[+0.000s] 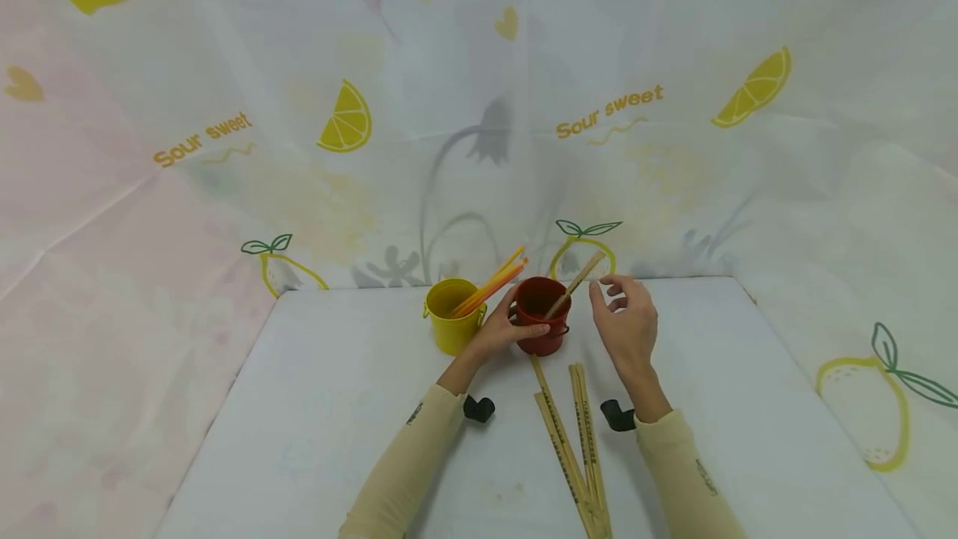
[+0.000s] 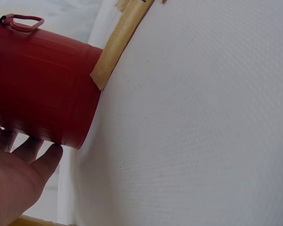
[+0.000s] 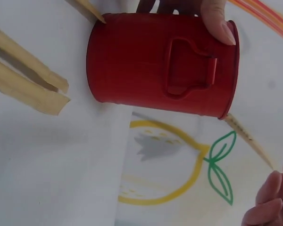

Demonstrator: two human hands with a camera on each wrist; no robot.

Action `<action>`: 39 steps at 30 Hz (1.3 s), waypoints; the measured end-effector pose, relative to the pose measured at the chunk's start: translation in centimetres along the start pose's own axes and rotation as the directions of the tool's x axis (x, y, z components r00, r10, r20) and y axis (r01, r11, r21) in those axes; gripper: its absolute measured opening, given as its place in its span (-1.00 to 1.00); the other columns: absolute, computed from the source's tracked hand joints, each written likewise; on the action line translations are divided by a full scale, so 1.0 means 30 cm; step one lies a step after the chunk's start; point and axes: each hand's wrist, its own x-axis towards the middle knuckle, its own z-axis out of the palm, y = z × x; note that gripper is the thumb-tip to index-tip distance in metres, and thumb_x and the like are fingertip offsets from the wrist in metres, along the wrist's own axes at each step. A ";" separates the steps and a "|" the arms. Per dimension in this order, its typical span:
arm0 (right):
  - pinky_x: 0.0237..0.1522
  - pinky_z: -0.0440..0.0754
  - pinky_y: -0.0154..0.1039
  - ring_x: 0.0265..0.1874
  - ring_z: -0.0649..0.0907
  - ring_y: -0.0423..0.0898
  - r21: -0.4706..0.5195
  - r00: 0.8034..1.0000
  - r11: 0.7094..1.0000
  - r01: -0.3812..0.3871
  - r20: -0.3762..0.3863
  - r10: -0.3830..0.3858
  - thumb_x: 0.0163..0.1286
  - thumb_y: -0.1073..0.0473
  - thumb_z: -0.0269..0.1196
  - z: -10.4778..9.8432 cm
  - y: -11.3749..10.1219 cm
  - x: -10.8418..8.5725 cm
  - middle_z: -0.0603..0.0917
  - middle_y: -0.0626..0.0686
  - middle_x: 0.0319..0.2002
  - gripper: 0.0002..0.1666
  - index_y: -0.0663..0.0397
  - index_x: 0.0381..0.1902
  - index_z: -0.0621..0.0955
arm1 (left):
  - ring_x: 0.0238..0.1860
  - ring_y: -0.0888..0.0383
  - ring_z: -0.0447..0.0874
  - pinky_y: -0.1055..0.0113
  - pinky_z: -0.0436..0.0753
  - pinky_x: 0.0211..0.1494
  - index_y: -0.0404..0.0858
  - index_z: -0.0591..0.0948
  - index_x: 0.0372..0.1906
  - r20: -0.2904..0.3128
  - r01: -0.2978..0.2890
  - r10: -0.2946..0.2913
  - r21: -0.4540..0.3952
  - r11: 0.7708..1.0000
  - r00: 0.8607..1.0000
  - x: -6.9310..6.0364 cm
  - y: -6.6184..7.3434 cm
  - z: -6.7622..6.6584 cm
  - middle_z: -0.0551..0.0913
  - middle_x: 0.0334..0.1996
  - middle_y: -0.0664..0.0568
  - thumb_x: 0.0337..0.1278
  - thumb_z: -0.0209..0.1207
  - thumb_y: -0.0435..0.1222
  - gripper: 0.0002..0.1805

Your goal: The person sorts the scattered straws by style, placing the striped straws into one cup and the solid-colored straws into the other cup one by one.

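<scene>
My left hand (image 1: pixel 500 329) holds the side of a small red metal bucket (image 1: pixel 542 341), thumb across its front and fingers around the far side. In the left wrist view its fingertips (image 2: pixel 52 154) touch the bucket's wall. One slim stick in a printed brown paper wrapper (image 1: pixel 585 271) leans out of the bucket over its right rim. Just right of that stick is my right hand (image 1: pixel 627 318), fingers loosely bent and nothing between them. In the right wrist view, its fingers (image 3: pixel 269 202) are near the stick's tip, apart from it.
Left of the red bucket stands a yellow bucket (image 1: pixel 447 338) with several orange and yellow sticks (image 1: pixel 490 288) slanting right. Several more wrapped sticks (image 1: pixel 563 452) lie on the white table (image 1: pixel 329 422), one with its end at the red bucket's base. A lemon-print cloth (image 1: pixel 464 65) hangs behind.
</scene>
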 end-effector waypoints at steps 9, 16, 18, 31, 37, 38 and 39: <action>-0.56 0.42 -0.23 -0.58 0.51 -0.09 -0.117 0.971 0.992 -0.048 0.226 0.073 0.23 0.08 0.41 -0.059 -0.001 -0.040 0.54 0.09 -0.44 -0.76 0.05 -0.18 0.70 | 0.30 0.04 0.34 -0.02 0.37 0.33 0.14 0.20 0.48 -0.003 0.007 -0.007 0.003 1.000 1.000 -0.005 0.007 -0.003 0.37 0.33 0.18 0.07 0.43 -0.12 -0.09; -0.67 0.24 -0.30 -0.67 0.33 -0.15 -0.151 0.926 0.986 -0.076 0.355 0.126 0.24 0.10 0.40 -0.093 0.015 -0.064 0.41 -0.02 -0.55 -0.79 0.08 -0.22 0.70 | 0.34 -0.01 0.31 -0.02 0.36 0.34 0.04 0.14 0.52 0.014 0.003 -0.003 0.022 1.000 1.000 -0.010 0.028 -0.009 0.33 0.38 0.08 0.12 0.40 -0.19 -0.08; -0.67 0.21 -0.31 -0.67 0.30 -0.16 -0.168 0.905 0.983 -0.081 0.401 0.143 0.24 0.09 0.40 -0.101 0.021 -0.073 0.39 -0.04 -0.58 -0.78 0.08 -0.22 0.70 | 0.35 -0.02 0.29 -0.04 0.35 0.35 0.05 0.13 0.52 0.018 0.004 -0.004 0.023 1.000 1.000 -0.007 0.025 -0.010 0.32 0.39 0.08 0.13 0.40 -0.20 -0.07; -0.58 0.37 -0.24 -0.57 0.45 -0.10 -0.355 0.642 0.933 -0.061 0.701 0.309 0.18 0.03 0.41 -0.125 0.089 -0.129 0.51 -0.02 -0.50 -0.83 -0.04 -0.44 0.66 | 0.34 0.00 0.31 -0.06 0.36 0.34 0.18 0.19 0.47 0.011 -0.008 0.008 -0.007 1.000 1.000 -0.001 0.000 -0.006 0.35 0.34 0.20 0.07 0.44 -0.12 -0.09; -0.55 0.42 -0.23 -0.54 0.48 -0.10 -0.375 0.610 0.925 -0.059 0.720 0.331 0.14 0.06 0.43 -0.127 0.100 -0.150 0.55 -0.02 -0.49 -0.81 -0.03 -0.50 0.64 | 0.35 -0.01 0.30 -0.06 0.36 0.34 0.19 0.20 0.47 0.014 -0.014 0.014 -0.011 1.000 1.000 0.005 -0.006 -0.003 0.36 0.33 0.22 0.06 0.44 -0.13 -0.09; -0.55 0.42 -0.23 -0.54 0.48 -0.10 -0.380 0.602 0.923 -0.064 0.723 0.340 0.14 0.06 0.43 -0.129 0.099 -0.152 0.54 -0.02 -0.50 -0.80 -0.02 -0.51 0.63 | 0.35 -0.02 0.30 -0.07 0.35 0.34 0.19 0.20 0.47 0.012 -0.013 0.013 -0.010 1.000 1.000 0.005 -0.006 -0.003 0.36 0.33 0.22 0.06 0.44 -0.13 -0.09; -0.55 0.41 -0.23 -0.54 0.47 -0.10 -0.383 0.595 0.921 -0.067 0.726 0.345 0.14 0.06 0.44 -0.131 0.097 -0.155 0.54 -0.02 -0.51 -0.79 -0.01 -0.51 0.63 | 0.35 -0.02 0.29 -0.07 0.35 0.34 0.19 0.20 0.47 0.010 -0.010 0.010 -0.009 1.000 1.000 0.005 -0.006 -0.002 0.36 0.33 0.22 0.05 0.44 -0.12 -0.09</action>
